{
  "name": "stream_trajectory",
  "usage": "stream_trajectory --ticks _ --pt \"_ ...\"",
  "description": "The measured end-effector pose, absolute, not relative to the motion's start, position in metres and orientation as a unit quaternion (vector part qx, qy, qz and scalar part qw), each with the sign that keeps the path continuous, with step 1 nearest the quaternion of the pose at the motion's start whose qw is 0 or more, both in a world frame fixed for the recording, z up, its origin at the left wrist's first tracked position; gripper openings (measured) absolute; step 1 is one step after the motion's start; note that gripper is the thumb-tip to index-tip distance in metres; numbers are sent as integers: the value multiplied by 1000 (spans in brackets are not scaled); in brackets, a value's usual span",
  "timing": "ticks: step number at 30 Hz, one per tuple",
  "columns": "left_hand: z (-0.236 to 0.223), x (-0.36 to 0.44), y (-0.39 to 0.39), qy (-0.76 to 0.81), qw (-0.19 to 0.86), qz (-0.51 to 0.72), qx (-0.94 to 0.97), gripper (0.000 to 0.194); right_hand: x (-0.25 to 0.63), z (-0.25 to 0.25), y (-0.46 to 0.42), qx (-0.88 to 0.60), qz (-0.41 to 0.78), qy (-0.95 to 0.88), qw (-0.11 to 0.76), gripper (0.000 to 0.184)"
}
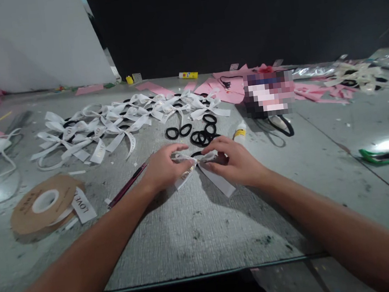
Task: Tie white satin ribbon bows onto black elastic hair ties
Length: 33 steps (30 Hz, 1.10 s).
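Note:
A white ribbon bow (222, 180) with printed letters lies on the table before me, tied at a black hair tie (197, 154). My left hand (165, 167) pinches the bow's left loop between thumb and fingers. On the other side, my right hand (236, 162) has its thumb and fingers closed on the right loop. The two ribbon tails spread toward me. Just beyond the hands lie several loose black hair ties (199, 138). A dark red, slim tool (129, 186) rests beside my left hand.
Many white bows on hair ties (103, 130) cover the back left. A ribbon spool (29, 207) lies at left. A white tube with a yellow band (240, 133) stands near my right hand. Pink scraps (230, 92) lie behind; a green-handled tool (380, 155) lies far right.

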<state>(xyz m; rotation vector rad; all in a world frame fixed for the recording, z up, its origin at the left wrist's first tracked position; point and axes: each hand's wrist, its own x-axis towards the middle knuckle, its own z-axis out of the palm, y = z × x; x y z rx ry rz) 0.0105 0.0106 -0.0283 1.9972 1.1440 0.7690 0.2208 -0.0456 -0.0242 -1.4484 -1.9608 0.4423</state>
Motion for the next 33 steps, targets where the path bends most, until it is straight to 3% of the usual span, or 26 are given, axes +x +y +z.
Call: stream_trajectory --ticks 4,11,23,33 --pt "-29 6 10 375 296 327 815 32 222 -24 -45 -510 81 -784 344 22" --pt "-34 4 8 312 187 305 880 18 219 -33 -42 -481 26 -827 292 20" --pt "-35 3 9 271 199 228 914 26 220 -38 -40 -509 58 -818 263 21" --pt "-34 2 7 273 217 225 910 28 218 -34 -42 -501 79 -812 288 21"
